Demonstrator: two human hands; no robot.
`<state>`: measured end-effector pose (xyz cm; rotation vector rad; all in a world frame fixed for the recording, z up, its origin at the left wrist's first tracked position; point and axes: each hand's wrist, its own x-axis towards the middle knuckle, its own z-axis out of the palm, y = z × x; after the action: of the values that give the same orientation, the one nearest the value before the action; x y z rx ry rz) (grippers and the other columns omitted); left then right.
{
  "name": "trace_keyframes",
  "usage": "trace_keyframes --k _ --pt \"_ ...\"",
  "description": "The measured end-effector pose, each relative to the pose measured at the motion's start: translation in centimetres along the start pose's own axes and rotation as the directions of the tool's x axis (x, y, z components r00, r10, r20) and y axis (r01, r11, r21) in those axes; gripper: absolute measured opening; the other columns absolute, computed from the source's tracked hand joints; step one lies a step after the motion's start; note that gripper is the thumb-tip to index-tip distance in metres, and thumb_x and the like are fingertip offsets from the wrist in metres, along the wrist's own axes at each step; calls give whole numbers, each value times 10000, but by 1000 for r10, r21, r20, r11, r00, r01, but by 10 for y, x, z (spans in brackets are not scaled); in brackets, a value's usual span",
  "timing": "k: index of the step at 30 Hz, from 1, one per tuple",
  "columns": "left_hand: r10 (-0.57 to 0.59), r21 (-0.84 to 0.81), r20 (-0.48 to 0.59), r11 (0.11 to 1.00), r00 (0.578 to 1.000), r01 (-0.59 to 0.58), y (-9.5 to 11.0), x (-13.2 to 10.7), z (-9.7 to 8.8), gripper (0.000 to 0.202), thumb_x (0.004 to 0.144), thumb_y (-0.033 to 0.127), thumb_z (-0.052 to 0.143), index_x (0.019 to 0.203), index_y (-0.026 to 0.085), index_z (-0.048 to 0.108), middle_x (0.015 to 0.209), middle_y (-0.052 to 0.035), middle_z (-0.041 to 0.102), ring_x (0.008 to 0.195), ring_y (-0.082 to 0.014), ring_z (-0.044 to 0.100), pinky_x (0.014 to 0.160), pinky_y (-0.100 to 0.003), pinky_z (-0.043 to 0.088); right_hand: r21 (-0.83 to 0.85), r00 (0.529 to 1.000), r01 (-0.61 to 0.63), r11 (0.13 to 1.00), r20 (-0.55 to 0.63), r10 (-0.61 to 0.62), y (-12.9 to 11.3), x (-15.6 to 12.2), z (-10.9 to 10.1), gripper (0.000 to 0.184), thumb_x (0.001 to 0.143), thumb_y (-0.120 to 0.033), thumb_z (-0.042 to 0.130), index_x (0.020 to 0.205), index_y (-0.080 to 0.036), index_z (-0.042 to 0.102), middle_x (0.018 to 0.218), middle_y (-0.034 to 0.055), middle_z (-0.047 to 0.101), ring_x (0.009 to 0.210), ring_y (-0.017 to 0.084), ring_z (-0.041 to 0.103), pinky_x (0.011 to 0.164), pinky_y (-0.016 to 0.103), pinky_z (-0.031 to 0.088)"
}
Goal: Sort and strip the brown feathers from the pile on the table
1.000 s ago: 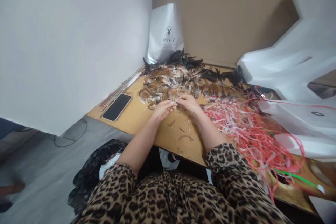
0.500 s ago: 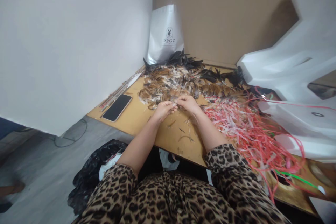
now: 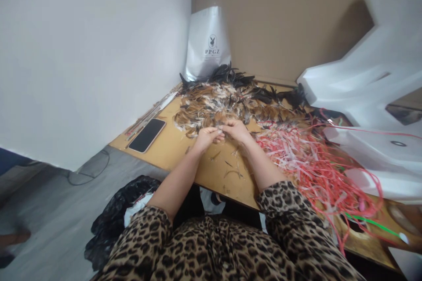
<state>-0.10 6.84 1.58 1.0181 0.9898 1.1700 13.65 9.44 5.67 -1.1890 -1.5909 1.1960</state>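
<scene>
Two bare hands are brought together near the middle of the frame, above a yellowish-brown tabletop (image 3: 180,151). The thumb and fingertips of the left hand (image 3: 205,138) are drawn together, and those of the right hand (image 3: 236,131) are likewise pinched, the tips of both meeting or nearly so. Whether anything is gripped between them cannot be told, as the spot is too small and blurred. Just beyond the hands, at the centre of the frame, a spread pile of brown, whitish and black feathers (image 3: 211,101) is laid across the tabletop, the black ones mostly along its far edge. A few thin dark scraps (image 3: 234,172) are scattered below the hands. Right of centre, a tangle of pink, red and white strips (image 3: 306,162) is heaped, and a green strip (image 3: 376,225) is seen at its lower right. A dark-screened phone (image 3: 147,135) is placed left of the hands. Behind the pile, a silvery white bag (image 3: 208,59) printed "PPGZ" is stood upright. Leopard-print sleeves (image 3: 286,204) are worn.
</scene>
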Motion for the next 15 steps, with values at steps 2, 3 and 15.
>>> trace_keyframes --k 2,3,15 --pt "-2 -1 -3 1000 1000 2 -1 0 0 251 623 319 699 729 97 648 695 -78 671 556 -97 596 529 -202 442 1 1000 -5 1000 7 5 0 0 1 321 561 -432 674 529 -156 515 454 -60 439 436 56 316 447 215 243" --pt "-6 -5 0 1000 1000 6 -1 0 0 251 622 320 701 725 97 647 693 -76 671 556 -96 595 529 -200 441 -2 1000 -3 1000 8 3 1 0 1 322 566 -434 672 532 -155 515 457 -58 441 439 57 320 449 215 247" --pt "-71 -413 22 908 997 73 1 5 -13 175 676 210 689 821 119 654 867 -78 688 713 -94 624 718 -226 468 -631 877 449 632 178 -445 0 -9 3 310 763 -301 566 1053 -192 591 965 80 625 845 183 558 729 273 406"
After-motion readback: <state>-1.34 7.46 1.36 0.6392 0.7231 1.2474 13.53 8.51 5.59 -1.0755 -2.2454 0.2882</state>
